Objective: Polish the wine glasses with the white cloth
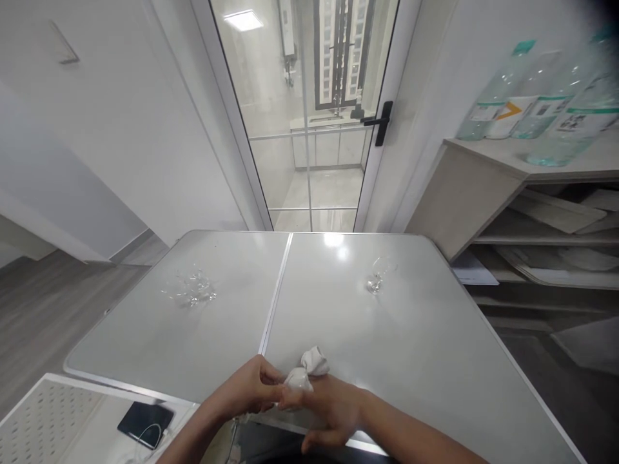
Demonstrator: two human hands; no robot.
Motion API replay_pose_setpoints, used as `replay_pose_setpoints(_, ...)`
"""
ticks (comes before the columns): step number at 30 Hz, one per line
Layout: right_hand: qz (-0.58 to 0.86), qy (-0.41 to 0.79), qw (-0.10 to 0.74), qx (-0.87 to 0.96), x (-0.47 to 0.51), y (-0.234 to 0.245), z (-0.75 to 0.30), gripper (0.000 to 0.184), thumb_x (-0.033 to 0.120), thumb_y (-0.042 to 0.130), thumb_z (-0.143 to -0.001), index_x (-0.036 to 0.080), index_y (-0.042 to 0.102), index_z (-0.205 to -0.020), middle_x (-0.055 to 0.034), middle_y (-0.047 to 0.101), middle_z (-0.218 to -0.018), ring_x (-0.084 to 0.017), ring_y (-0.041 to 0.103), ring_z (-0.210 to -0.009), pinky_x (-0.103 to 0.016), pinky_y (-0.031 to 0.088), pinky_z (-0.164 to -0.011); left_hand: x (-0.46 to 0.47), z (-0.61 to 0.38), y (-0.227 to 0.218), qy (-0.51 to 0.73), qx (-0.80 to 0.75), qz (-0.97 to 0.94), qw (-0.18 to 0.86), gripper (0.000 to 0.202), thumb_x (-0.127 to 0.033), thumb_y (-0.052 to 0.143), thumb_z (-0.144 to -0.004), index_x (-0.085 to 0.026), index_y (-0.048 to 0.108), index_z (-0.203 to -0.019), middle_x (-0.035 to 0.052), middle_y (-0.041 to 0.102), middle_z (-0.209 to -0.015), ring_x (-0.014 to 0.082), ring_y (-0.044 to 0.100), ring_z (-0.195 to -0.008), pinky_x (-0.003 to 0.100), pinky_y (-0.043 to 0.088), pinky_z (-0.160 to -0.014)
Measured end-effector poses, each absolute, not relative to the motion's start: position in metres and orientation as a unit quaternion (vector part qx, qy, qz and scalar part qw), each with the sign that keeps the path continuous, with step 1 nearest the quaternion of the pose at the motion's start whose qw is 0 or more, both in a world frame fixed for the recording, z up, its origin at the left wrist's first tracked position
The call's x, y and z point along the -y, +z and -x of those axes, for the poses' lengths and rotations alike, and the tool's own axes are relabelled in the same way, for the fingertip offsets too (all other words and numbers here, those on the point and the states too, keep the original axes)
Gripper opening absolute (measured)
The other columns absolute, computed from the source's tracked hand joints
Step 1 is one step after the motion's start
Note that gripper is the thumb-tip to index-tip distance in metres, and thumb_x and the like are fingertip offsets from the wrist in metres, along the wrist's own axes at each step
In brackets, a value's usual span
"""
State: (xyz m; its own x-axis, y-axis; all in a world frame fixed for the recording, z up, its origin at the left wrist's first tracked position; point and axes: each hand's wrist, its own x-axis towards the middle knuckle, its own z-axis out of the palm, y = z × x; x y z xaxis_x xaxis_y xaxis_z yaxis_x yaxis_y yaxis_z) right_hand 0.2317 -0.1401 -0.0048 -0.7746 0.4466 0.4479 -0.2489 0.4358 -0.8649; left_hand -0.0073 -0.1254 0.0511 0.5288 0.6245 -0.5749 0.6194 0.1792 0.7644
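Left fingers [269, 392] tight on partly hidden white bundle [310, 365], hold of right fingers [313, 399] unclear

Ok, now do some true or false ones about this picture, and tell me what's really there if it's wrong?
1. The left hand and right hand are both close to a white crumpled bundle. True.
2. The door handle is white. False: the door handle is black.
3. Clear shiny bits lie on the table, left of its metal strip. True.
4. The bottles stand on the floor. False: the bottles are on top of the shelf unit.
5. The door has see-through panes. True.
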Motion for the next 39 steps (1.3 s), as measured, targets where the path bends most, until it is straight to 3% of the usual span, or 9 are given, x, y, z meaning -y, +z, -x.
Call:
replay_pose_setpoints(5,0.191,0.795,0.368,0.443,0.140,-0.001,-0.229,0.076,0.077,0.046,-0.094,0.027,0.045,-0.151,-0.0102,0.064,-0.123,-0.026,0.062,-0.108,-0.043,0.044,-0.100,0.137,0.003,0.032,0.094,-0.456,-0.873,0.147,0.045,-0.053,0.074,-0.087,-0.019,0.074,-0.116,0.0006,0.065,-0.062,0.0143,0.054,-0.053,0.024,0.031,-0.053)
replay_pose_setpoints(9,0.175,0.870,0.355,0.294,0.138,0.004,-0.224,0.086,0.078,0.046,-0.094,0.032,0.023,-0.164,-0.0089,0.065,-0.125,-0.026,0.062,-0.113,-0.050,0.038,-0.107,0.140,0.013,0.024,0.136,-0.367,-0.917,-0.076,0.035,-0.042,0.059,-0.100,-0.018,0.069,-0.124,0.0031,0.064,-0.061,0.0179,0.060,-0.053,0.025,0.038,-0.053)
replay_pose_setpoints(12,0.169,0.855,0.351,0.342,0.136,0.001,-0.228,0.092,0.077,0.054,-0.091,0.034,0.021,-0.165,-0.0096,0.060,-0.136,-0.027,0.057,-0.123,-0.051,0.034,-0.112,0.138,0.013,0.031,0.133,-0.381,-0.913,-0.059,0.036,-0.044,0.057,-0.100,-0.019,0.070,-0.123,0.0028,0.065,-0.061,0.0176,0.060,-0.052,0.025,0.037,-0.052)
replay_pose_setpoints(16,0.176,0.764,0.334,0.523,0.134,0.001,-0.243,0.091,0.079,0.048,-0.092,0.028,0.027,-0.165,-0.0125,0.045,-0.155,-0.029,0.044,-0.139,-0.045,0.027,-0.117,0.132,-0.003,0.051,0.045,-0.494,-0.846,0.197,0.044,-0.061,0.068,-0.087,-0.019,0.075,-0.099,-0.0012,0.062,-0.058,0.0145,0.054,-0.050,0.024,0.030,-0.051)
replay_pose_setpoints(21,0.183,0.639,0.320,0.675,0.131,0.003,-0.251,0.083,0.076,0.036,-0.098,0.019,0.035,-0.158,-0.0126,0.066,-0.125,-0.024,0.061,-0.109,-0.040,0.042,-0.103,0.122,-0.020,0.066,-0.003,-0.546,-0.630,0.552,0.064,-0.077,0.063,-0.080,-0.015,0.056,-0.064,-0.0056,0.039,-0.047,0.0083,0.032,-0.045,0.024,0.019,-0.047)
replay_pose_setpoints(28,0.045,0.491,0.353,0.795,0.129,-0.002,-0.239,0.079,0.065,0.064,-0.090,0.017,0.046,-0.150,-0.0152,0.071,-0.117,-0.024,0.067,-0.101,-0.031,0.050,-0.091,0.115,-0.009,0.068,-0.056,-0.515,-0.515,0.683,0.069,-0.083,0.067,-0.070,-0.020,0.044,-0.061,-0.0065,0.036,-0.050,0.0051,0.021,-0.042,0.024,0.013,-0.042)
replay_pose_setpoints(32,0.024,0.481,0.393,0.783,0.130,0.001,-0.240,0.073,0.069,0.065,-0.088,0.021,0.057,-0.143,-0.0137,0.072,-0.115,-0.026,0.066,-0.106,-0.033,0.049,-0.096,0.116,-0.010,0.063,-0.035,-0.480,-0.600,0.639,0.067,-0.080,0.066,-0.075,-0.016,0.055,-0.064,-0.0056,0.036,-0.052,0.0069,0.025,-0.047,0.024,0.017,-0.046)
replay_pose_setpoints(35,0.141,0.604,0.425,0.660,0.132,0.003,-0.242,0.066,0.068,0.047,-0.099,0.020,0.056,-0.143,-0.0138,0.066,-0.125,-0.026,0.062,-0.113,-0.038,0.045,-0.101,0.120,-0.009,0.047,0.041,-0.500,-0.750,0.431,0.058,-0.071,0.070,-0.080,-0.013,0.072,-0.084,-0.0033,0.049,-0.055,0.0100,0.038,-0.051,0.023,0.026,-0.053)
replay_pose_setpoints(39,0.207,0.804,0.413,0.374,0.127,-0.002,-0.237,0.072,0.077,0.042,-0.096,0.025,0.054,-0.145,-0.0061,0.064,-0.106,-0.020,0.059,-0.089,-0.032,0.045,-0.083,0.127,-0.001,0.015,0.123,-0.470,-0.867,0.111,0.048,-0.058,0.064,-0.093,-0.017,0.076,-0.114,0.0063,0.070,-0.068,0.0161,0.057,-0.056,0.024,0.035,-0.057)
